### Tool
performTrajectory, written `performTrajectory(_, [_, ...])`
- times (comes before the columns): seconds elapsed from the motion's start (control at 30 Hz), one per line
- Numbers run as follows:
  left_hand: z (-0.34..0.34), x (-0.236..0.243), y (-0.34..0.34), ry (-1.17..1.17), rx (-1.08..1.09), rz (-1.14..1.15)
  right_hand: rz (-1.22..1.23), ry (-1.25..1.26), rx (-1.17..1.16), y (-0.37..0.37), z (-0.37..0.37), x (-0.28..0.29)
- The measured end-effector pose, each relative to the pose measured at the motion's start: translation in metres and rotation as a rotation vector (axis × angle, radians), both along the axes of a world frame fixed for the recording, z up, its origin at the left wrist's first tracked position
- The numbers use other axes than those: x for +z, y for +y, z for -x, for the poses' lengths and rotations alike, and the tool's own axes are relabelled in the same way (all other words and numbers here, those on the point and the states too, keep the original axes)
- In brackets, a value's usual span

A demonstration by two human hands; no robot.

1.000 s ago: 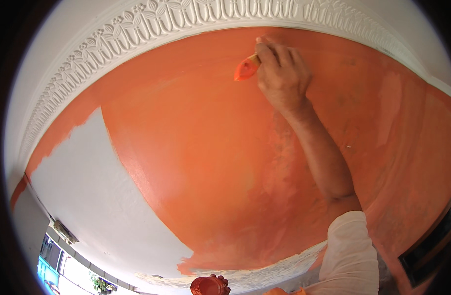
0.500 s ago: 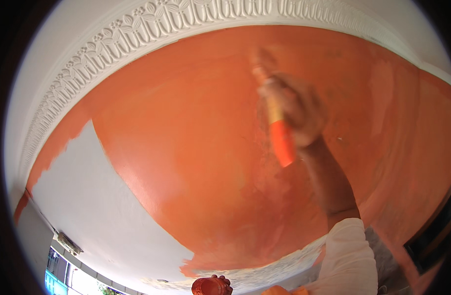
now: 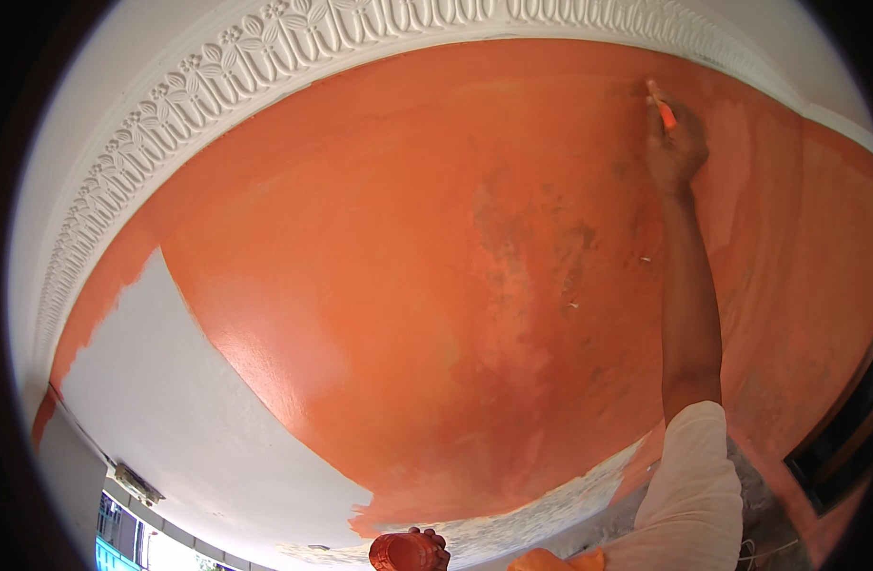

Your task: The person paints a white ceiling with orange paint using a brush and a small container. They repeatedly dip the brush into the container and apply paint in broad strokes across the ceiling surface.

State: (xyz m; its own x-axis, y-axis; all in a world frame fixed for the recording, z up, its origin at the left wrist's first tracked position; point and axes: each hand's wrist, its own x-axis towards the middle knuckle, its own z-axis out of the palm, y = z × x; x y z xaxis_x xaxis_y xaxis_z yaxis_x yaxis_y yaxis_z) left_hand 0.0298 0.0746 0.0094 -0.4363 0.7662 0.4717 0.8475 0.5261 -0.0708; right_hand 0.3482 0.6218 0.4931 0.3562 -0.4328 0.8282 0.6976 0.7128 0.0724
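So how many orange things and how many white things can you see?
Orange: 3 - paintbrush, small pot, painted ceiling patch
White: 3 - patterned moulding, unpainted ceiling patch, sleeve
Total: 6

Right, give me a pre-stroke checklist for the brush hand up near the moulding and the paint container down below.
1. Right hand grips the brush: ok, fingers closed round the orange handle.
2. Brush tip on the orange wall, below the white moulding: ok, moulding shows no orange here.
3. Paint load on the bristles: cannot tell, too small.
4. Left hand holds the orange container: ok, at the lower edge.
5. Coverage: not ok, a patchy, darker area shows mid-wall and a white unpainted area remains at left.
6. Paint level in the container: cannot tell.
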Motion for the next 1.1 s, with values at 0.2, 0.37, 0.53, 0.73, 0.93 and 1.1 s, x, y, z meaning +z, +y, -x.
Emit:
performTrajectory(0.2, [-0.002, 0.009, 0.006, -0.074, -0.041, -0.015, -0.064, -0.266, -0.065, -0.051, 0.054, -0.019])
performTrajectory(0.37, [-0.011, 0.015, 0.000, -0.317, 0.082, -0.146, -0.213, -0.252, 0.127, -0.071, 0.058, -0.031])
performTrajectory(0.53, [0.003, -0.010, 0.000, -0.644, -0.022, -0.411, -0.077, -0.028, 0.183, -0.017, 0.033, 0.007])
performTrajectory(0.73, [0.013, -0.050, -0.006, -1.483, -0.252, -0.868, -0.099, -0.164, 0.054, -0.061, 0.113, 0.017])
performTrajectory(0.93, [0.013, -0.045, -0.010, -2.049, -0.401, -1.145, -0.348, -0.432, 0.059, -0.161, 0.205, -0.003])
performTrajectory(1.1, [0.012, -0.073, -0.019, -1.889, -0.296, -1.070, -0.188, -0.411, 0.898, -0.177, 0.199, -0.012])
